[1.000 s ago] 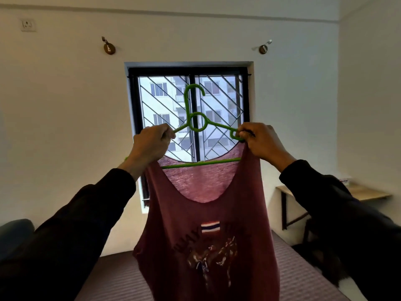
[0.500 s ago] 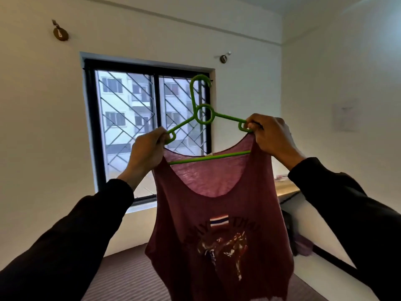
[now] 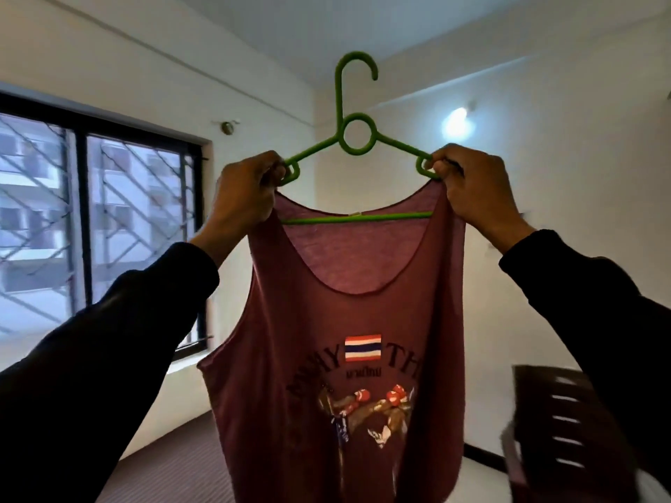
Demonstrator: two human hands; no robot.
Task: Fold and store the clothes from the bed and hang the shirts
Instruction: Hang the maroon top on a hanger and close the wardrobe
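Observation:
A maroon sleeveless shirt [image 3: 337,375] with a flag and boxer print hangs on a green plastic hanger [image 3: 354,139], held up in front of me. My left hand [image 3: 245,194] grips the hanger's left end together with the shirt's left strap. My right hand [image 3: 464,186] pinches the right end and the other strap. The hanger's hook points up, free of any rail. The shirt's lower hem runs out of view at the bottom.
A barred window [image 3: 90,226] fills the left wall. The striped bed surface [image 3: 163,466] lies below. A dark slatted chair back [image 3: 566,430] stands at the lower right. A wall lamp [image 3: 458,121] glows near the room corner.
My view has swung to the right, so the window slid left and the room corner and chair came in. Both hands keep the same hold on the hanger and shirt, now raised higher.

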